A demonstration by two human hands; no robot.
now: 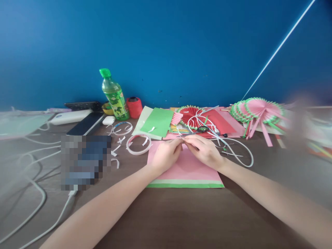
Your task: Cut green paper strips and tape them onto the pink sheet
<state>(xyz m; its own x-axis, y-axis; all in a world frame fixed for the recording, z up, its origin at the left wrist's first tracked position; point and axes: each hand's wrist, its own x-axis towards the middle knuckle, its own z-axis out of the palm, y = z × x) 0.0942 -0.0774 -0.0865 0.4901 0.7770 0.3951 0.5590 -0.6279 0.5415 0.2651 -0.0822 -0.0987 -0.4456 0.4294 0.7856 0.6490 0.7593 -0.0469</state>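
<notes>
A pink sheet of paper lies flat on the table in front of me, with a pale strip and a green strip along its near side. Over its far edge, my left hand and my right hand meet fingertip to fingertip. Both are closed in a pinch. Whatever lies between the fingers is too small or hidden to make out. Just beyond them rest dark-handled scissors, partly covered by looped white cable. A roll of tape sits left of the pink sheet.
Green paper, a red pleated fan and pink-green pleated fans lie along the blue wall. At left are a green bottle, red thread spool, second tape roll, blurred-out device, cables and white scraps.
</notes>
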